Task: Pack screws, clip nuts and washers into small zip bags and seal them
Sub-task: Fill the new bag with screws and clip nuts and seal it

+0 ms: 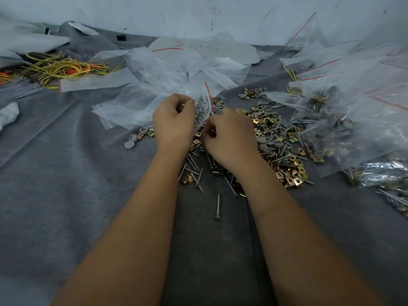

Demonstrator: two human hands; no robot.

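Note:
My left hand (173, 121) pinches the edge of a small clear zip bag (204, 107) with a red seal line, held up with screws showing inside it. My right hand (227, 138) is curled at the bag's lower side, its fingertips pinching brass clip nuts. Under and to the right of both hands lies a loose heap of brass clip nuts (289, 177), silver screws (194, 164) and grey round washers (262, 147) on the grey cloth. One screw (218, 206) lies alone nearer to me.
A pile of empty zip bags (154, 85) lies behind my hands. Filled bags (344, 120) are stacked at the right. Yellow and orange wires (61, 69) lie at the far left. Two grey caps (131, 141) sit left of my left hand. A wall rises behind.

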